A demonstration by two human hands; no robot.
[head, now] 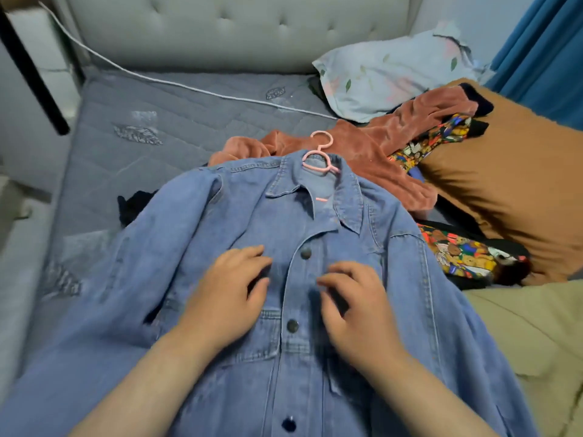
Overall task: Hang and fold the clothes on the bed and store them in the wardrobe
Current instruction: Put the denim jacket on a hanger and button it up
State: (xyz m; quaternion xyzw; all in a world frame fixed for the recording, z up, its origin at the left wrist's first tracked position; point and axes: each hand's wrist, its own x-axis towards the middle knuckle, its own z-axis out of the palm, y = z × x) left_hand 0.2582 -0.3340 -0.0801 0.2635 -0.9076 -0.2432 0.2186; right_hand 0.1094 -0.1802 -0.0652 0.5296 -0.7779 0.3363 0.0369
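Grey quilted mattress point(142, 99), tufted headboard point(220, 33), denim jacket point(220, 222) w/ pink hanger point(319, 150)

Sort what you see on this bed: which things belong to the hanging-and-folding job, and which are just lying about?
Job: denim jacket, pink hanger, rust velvet garment, patterned garment, black garment.
Lying about: floral pillow, brown cushion, white cable.

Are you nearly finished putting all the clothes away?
Not nearly. Done: the denim jacket has the pink hanger in its collar. In hand: the left hand and right hand are at its button front. Still to do: the rust velvet garment, the cartoon-print garment and a black garment lie loose on the bed, and no wardrobe is in view.
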